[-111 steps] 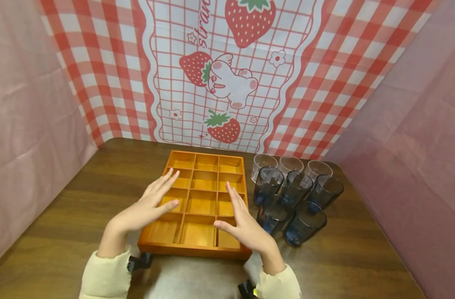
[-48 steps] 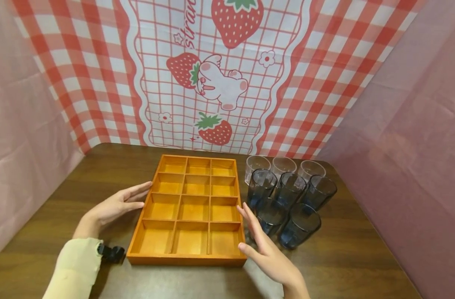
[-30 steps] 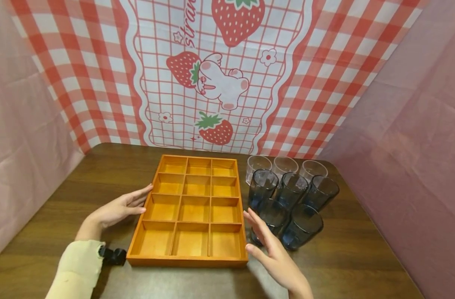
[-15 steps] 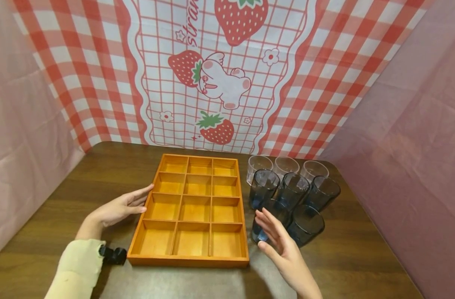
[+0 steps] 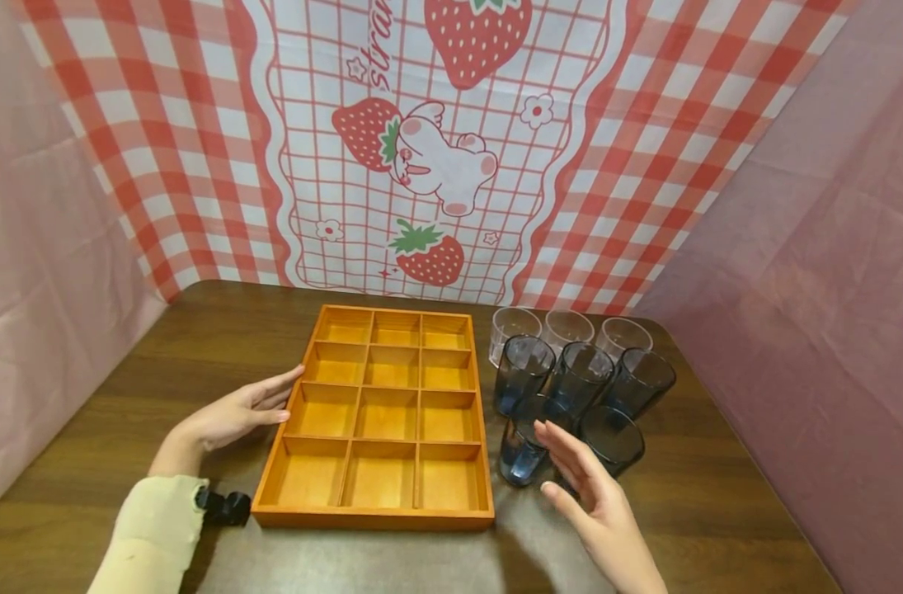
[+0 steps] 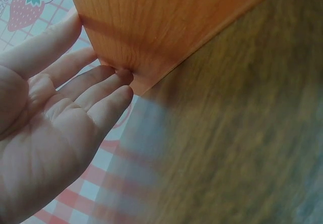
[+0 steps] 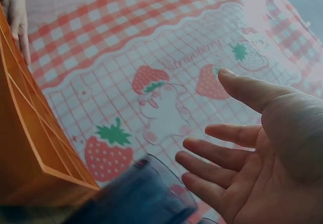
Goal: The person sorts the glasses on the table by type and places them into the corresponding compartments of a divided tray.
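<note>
An orange-brown wooden box (image 5: 377, 520) with bare compartments lies on the table. My left hand (image 5: 232, 412) rests its fairly straight fingertips against the box's left side; the left wrist view shows them on the wooden wall (image 6: 151, 27). My right hand (image 5: 595, 499) is held with spread, slightly bent fingers and nothing in it. It hovers in front of several dark blue see-through cups, overlapping the front ones in the head view. The nearest blue cup (image 5: 524, 454) stands just left of its fingertips. In the right wrist view a blue cup (image 7: 146, 196) shows below the fingers.
Behind the blue cups stand 3 clear cups (image 5: 515, 330), close together at the back right. A red-and-white strawberry cloth (image 5: 436, 181) hangs behind the brown table (image 5: 718, 495). Pink cloth (image 5: 815, 247) closes off both sides.
Both hands have gone from above the box to its sides. My right hand has since moved right, away from the box, to the front blue cups. The left hand has stayed at the box.
</note>
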`<state>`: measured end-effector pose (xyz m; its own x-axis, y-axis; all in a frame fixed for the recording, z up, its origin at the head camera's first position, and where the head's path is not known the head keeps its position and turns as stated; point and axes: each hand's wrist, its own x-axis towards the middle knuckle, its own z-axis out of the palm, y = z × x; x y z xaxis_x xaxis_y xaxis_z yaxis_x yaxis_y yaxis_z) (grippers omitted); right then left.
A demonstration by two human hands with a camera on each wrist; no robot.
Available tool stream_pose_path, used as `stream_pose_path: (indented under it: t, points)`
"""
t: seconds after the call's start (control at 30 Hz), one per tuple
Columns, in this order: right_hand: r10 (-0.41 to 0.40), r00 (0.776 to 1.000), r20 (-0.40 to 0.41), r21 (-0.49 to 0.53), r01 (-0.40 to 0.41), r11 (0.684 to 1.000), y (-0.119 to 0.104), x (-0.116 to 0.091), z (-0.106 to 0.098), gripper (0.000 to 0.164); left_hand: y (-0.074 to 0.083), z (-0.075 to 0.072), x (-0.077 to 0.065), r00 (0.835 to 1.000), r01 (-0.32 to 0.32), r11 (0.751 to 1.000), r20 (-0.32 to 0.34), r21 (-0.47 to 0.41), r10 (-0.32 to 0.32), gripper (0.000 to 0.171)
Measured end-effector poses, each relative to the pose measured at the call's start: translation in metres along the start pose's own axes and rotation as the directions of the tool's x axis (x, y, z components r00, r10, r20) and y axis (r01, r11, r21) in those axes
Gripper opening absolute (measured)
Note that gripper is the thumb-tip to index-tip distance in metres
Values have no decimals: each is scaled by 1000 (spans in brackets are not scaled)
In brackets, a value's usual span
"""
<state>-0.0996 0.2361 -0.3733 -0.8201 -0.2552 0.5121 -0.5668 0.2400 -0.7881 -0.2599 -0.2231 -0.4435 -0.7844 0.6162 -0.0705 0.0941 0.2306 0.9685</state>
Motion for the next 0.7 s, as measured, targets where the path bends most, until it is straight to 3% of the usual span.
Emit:
stream_pose_path:
  t: [0.07,0.17,0.23,0.3,0.37,0.47,0.7]
  points:
    - [1,999,-47,7,-1,1000,0,-1,-6,59,0,0,0,1000,0,1000,0,0,0,74]
    - [6,979,-206,-16,-10,1000,0,-2,-13,57,0,0,-1,1000,2,1000,-2,-4,-2,74]
    - [23,940,-342,-70,-50,996,0,-2,-17,55,0,0,-1,1000,5,1000,-5,-7,-5,74]
    - [52,881,-470,-135,-130,982,2,-1,-20,54,0,0,-1,1000,7,1000,-5,-8,-7,74]
    - [94,830,-550,-189,-234,954,5,-2,-24,56,-1,0,-2,1000,8,1000,-5,-9,-8,75]
    - [159,786,-598,-219,-351,910,10,-3,-29,62,-1,0,-2,1000,5,1000,0,-14,-5,75]
    - [295,750,-591,-199,-491,848,21,-7,-37,70,0,1,-1,1000,-5,999,7,-35,5,76]
